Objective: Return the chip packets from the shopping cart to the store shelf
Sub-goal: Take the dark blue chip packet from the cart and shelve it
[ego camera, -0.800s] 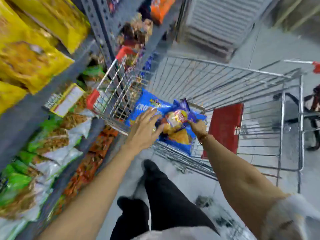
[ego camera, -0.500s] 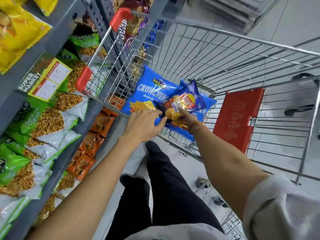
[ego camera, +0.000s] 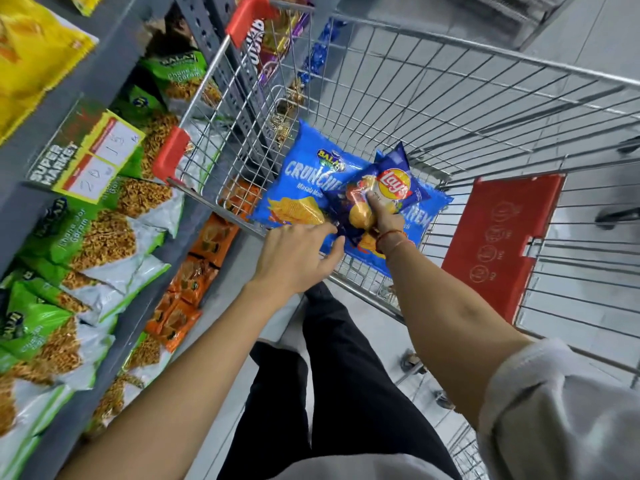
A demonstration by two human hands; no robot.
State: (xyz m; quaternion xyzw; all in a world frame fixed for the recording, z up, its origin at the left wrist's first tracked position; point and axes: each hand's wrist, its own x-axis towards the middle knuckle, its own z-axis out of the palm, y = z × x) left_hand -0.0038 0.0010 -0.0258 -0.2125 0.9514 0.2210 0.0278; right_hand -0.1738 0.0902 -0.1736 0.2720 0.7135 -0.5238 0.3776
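A wire shopping cart [ego camera: 433,98] stands in front of me beside the shelf. Inside it lies a large light-blue Crunchex packet [ego camera: 304,181]. On top of it is a small dark-blue Lay's packet [ego camera: 391,181]. My right hand [ego camera: 386,220] is closed on the Lay's packet's lower edge and holds it just above the blue packet. My left hand [ego camera: 298,258] reaches over the cart's near rim, fingers spread, its fingertips at the lower edge of the packets.
The grey store shelf [ego camera: 104,74] runs along the left, with yellow bags [ego camera: 31,60] on top, green-and-white snack bags [ego camera: 86,244] below and orange packets [ego camera: 197,271] lowest. A price tag [ego camera: 86,157] hangs on the shelf edge. The red child-seat flap [ego camera: 498,244] is at the cart's right.
The view has dipped closer to the cart. My right hand has lifted the Lay's packet slightly off the blue one, and my left hand has slid right toward the packets' lower edge.
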